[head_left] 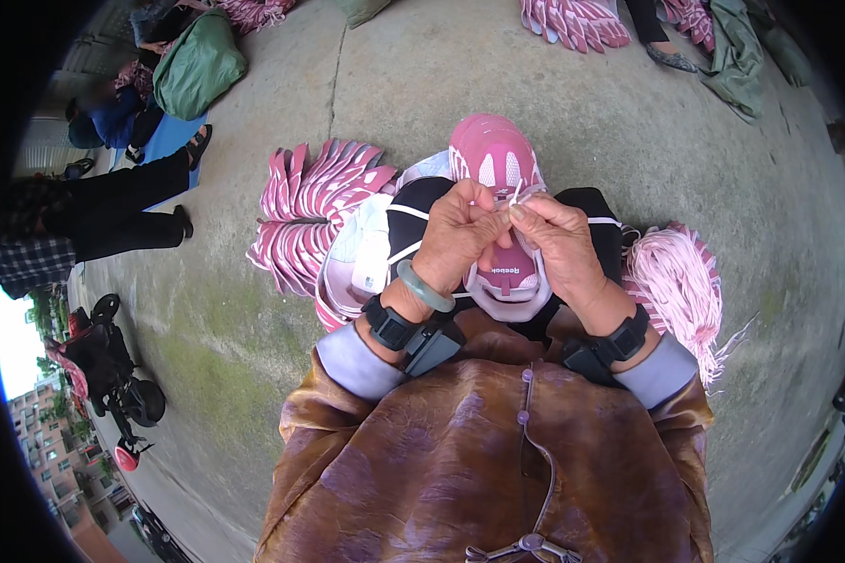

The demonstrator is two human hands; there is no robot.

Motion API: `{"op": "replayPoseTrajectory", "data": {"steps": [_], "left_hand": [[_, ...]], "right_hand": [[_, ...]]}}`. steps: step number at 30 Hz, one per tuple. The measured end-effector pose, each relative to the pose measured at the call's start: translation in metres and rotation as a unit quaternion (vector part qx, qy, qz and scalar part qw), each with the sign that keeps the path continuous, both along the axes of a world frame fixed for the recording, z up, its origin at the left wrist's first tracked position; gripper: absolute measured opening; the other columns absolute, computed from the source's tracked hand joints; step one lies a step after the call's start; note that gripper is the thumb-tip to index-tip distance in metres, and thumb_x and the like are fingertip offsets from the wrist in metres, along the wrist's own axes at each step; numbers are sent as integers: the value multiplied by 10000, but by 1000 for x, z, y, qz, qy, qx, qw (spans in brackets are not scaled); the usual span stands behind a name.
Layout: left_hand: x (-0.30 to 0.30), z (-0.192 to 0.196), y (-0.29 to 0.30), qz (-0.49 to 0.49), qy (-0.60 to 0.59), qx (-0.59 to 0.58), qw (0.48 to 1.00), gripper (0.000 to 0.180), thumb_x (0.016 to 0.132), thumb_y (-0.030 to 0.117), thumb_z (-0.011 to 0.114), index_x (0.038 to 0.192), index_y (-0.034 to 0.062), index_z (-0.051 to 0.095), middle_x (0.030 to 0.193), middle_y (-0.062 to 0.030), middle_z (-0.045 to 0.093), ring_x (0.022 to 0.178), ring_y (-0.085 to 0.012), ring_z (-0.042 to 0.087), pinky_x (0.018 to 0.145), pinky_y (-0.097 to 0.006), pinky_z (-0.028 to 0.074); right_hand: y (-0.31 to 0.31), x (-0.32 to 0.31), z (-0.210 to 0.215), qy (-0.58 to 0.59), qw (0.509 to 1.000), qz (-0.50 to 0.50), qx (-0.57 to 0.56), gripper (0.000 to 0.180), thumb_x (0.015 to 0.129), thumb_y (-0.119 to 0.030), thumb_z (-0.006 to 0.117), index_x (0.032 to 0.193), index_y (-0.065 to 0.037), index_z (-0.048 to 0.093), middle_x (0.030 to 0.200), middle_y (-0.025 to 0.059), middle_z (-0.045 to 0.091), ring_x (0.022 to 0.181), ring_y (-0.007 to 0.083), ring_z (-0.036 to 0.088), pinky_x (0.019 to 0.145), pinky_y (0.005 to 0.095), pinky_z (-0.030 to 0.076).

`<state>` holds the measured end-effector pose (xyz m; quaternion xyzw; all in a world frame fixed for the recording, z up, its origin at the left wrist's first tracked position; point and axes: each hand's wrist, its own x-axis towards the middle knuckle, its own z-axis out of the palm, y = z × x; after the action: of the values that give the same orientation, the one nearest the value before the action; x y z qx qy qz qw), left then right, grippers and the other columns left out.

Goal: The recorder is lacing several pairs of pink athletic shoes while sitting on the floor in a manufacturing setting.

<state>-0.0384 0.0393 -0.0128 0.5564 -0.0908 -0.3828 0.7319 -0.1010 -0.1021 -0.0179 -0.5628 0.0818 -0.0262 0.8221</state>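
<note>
A pink shoe upper (pixel 494 141) with white mesh patches rests between my knees, its toe pointing away from me. Above its lacing area my left hand (pixel 455 235) pinches a pale shoelace (pixel 517 190) between thumb and fingers. Closed on the same lace from the other side is my right hand (pixel 563 246), its fingertips almost meeting the left ones. The hands partly hide the eyelets. To the left lies a fanned stack of pink uppers (pixel 319 202), with a whitish upper (pixel 359 249) nearer my left wrist. A bundle of pale pink laces (pixel 676 281) hangs by my right knee.
On the concrete floor (pixel 413 80), a green sack (pixel 200 66) sits at the far left beside a blue mat (pixel 174 141). People's legs (pixel 127 206) extend in from the left. More pink uppers (pixel 577 23) lie far ahead near another person's shoe (pixel 671 58). A motorbike (pixel 113 366) stands left.
</note>
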Motion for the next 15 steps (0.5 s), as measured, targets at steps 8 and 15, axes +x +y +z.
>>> {"op": "replayPoseTrajectory", "data": {"steps": [8,15], "left_hand": [[6,13,-16,-41,-239,12,970,616,705,-119,546,1243,73,316,1058,-73,500,897,-142,531,721,-248,464],[-3,-1,-43,-137,-211,-15,968,422,783,146,622,1132,48,407,668,-12,527,576,-68,480,476,-223,357]], "right_hand": [[-8,1,1,26,999,18,9,125,826,-109,578,850,7,616,662,-20,537,591,21,447,497,171,370],[-53,-14,30,28,967,-152,-200,115,877,-136,496,890,-46,567,628,-13,516,474,17,401,406,155,320]]}}
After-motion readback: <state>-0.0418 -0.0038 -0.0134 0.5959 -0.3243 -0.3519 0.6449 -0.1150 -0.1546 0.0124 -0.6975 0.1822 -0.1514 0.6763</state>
